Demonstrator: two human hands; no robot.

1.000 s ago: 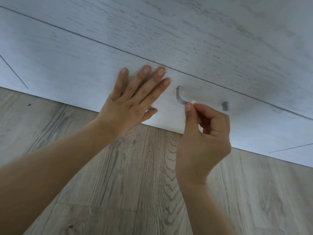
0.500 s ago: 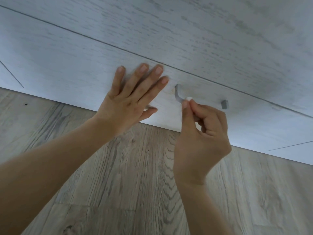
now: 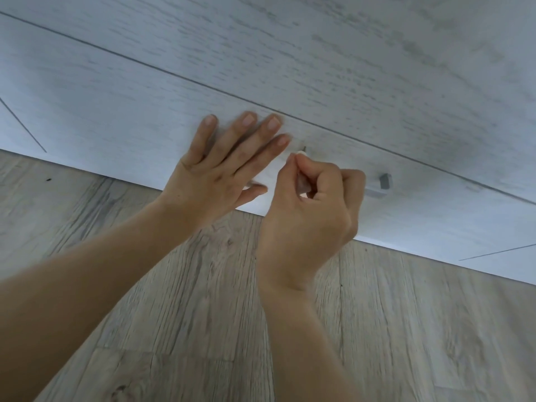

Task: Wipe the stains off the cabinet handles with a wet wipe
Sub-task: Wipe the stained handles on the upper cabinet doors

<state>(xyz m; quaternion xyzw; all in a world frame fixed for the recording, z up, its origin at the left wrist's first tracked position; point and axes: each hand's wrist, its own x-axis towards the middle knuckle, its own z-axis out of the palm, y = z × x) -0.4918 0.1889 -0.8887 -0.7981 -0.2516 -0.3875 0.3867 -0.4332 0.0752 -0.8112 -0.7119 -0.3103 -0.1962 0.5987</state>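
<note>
The pale wood-grain cabinet front (image 3: 319, 68) fills the upper part of your view, with thin dark seams running across it between the panels. Below it lies the grey-brown wood-look floor (image 3: 179, 300), meeting the lowest panel along a slanted edge. Both your forearms reach up from the bottom of the view toward the lowest panel. Your left hand (image 3: 220, 172) lies flat against that panel, fingers straight and slightly spread, thumb out toward the right, holding nothing. Your right hand (image 3: 313, 210) sits just beside it to the right, fingers curled tight around the middle and left part of the grey handle (image 3: 382, 184), so that only the handle's right end and its mounting post show clear of your knuckles, plus a thin dark sliver at the left post above your thumb tip. The wet wipe (image 3: 300, 153) shows only as a small white scrap pinched at the tip of your thumb and forefinger, pressed up at the left end of the handle; the rest of it is hidden inside your fist. Whether any stain is on the handle cannot be told, as the covered part is out of sight and the picture is slightly blurred there.
</note>
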